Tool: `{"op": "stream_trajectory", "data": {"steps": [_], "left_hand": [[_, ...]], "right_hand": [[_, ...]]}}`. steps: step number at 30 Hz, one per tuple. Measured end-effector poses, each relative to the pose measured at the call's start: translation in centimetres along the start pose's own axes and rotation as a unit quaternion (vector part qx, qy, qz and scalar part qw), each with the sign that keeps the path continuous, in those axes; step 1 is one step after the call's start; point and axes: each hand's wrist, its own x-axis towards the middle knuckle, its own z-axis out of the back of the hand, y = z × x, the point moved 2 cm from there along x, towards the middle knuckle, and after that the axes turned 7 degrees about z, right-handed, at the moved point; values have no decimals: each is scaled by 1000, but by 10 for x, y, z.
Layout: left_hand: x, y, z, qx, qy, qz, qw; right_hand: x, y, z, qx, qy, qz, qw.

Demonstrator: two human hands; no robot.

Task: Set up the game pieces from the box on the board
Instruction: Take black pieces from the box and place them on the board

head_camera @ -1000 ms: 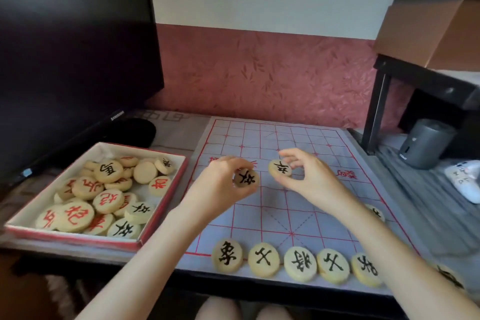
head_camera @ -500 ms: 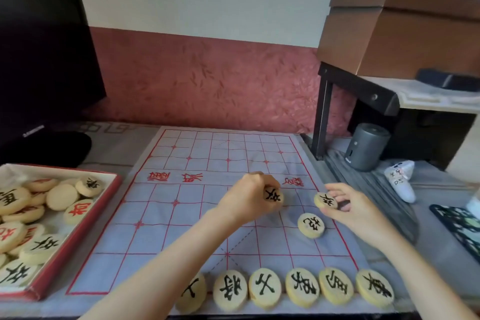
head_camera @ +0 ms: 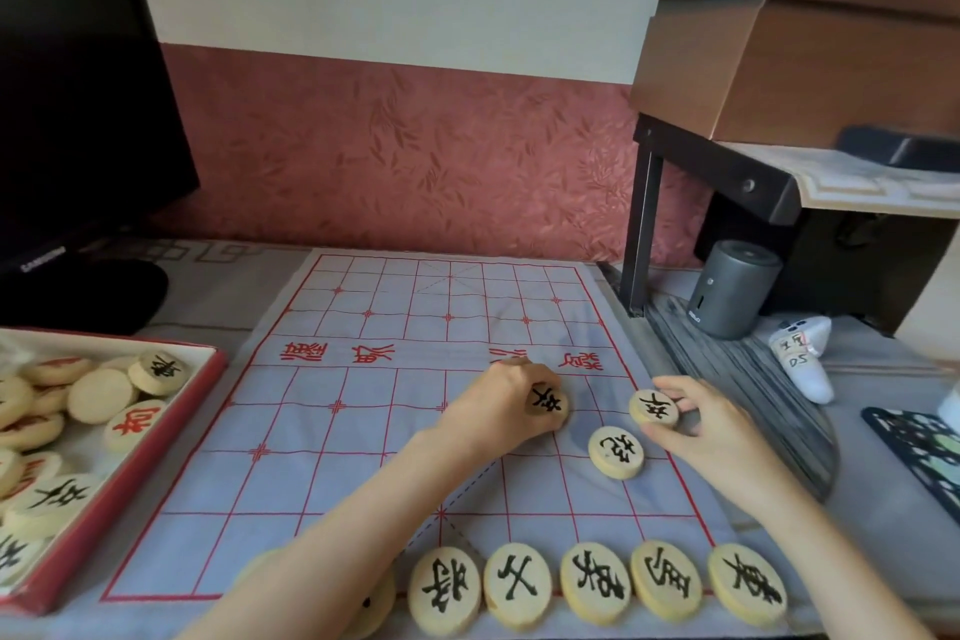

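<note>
The desk [head_camera: 218,296] carried everything. A dark monitor [head_camera: 78,94] stood at its left rear, and a brown carton [head_camera: 805,57] sat on a black stand [head_camera: 727,172] at the right rear. The board [head_camera: 363,431], a pale cloth with a red grid, lay flat in the middle of the desk. The box [head_camera: 130,499], a red-rimmed tray, sat just left of the board and held a heap [head_camera: 52,431] of round pieces, some marked red, some black, some blank.

The left hand [head_camera: 509,405] reached across the board to its right half, just on the near side of the row of red characters. Its fingers [head_camera: 540,379] were curled round a black-marked piece, the left piece [head_camera: 548,403]; whether that piece touched the cloth could not be told. The right hand [head_camera: 711,437] was at the board's right edge, its fingers [head_camera: 675,387] and thumb pinching the right piece [head_camera: 654,408], face up with the same black mark.

A grey cylinder [head_camera: 732,296] stood under the stand, and a white remote [head_camera: 805,359] lay near it.

A third piece [head_camera: 616,452] lay flat on the board between the two hands, nearer the viewer. A row [head_camera: 592,585] of five black-marked pieces lay side by side along the board's near edge, with another partly hidden under the left forearm.
</note>
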Motion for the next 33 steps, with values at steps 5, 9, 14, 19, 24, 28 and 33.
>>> {"op": "stream_trajectory", "data": {"steps": [5, 9, 14, 19, 24, 28, 33], "left_hand": [[1, 3, -1, 16, 2, -5, 1000], [-3, 6, 5, 8, 0, -1, 1000], [-20, 8, 43, -13, -51, 9, 999], [-58, 30, 97, -18, -123, 48, 991], [-103, 79, 144, 27, -186, 113, 976], [-140, 119, 176, 77, -222, 179, 955], [-175, 159, 199, 122, -239, 248, 931]], "right_hand": [[-3, 4, 1, -19, -8, 0, 1000], [-6, 22, 4, -27, -17, 9, 999], [-4, 64, 2, -10, -12, 71, 997], [4, 116, -18, 42, 20, 120, 992], [13, 167, -59, 69, 78, 191, 976], [17, 209, -99, 86, 131, 229, 961], [26, 258, -155, 104, 197, 246, 943]]}}
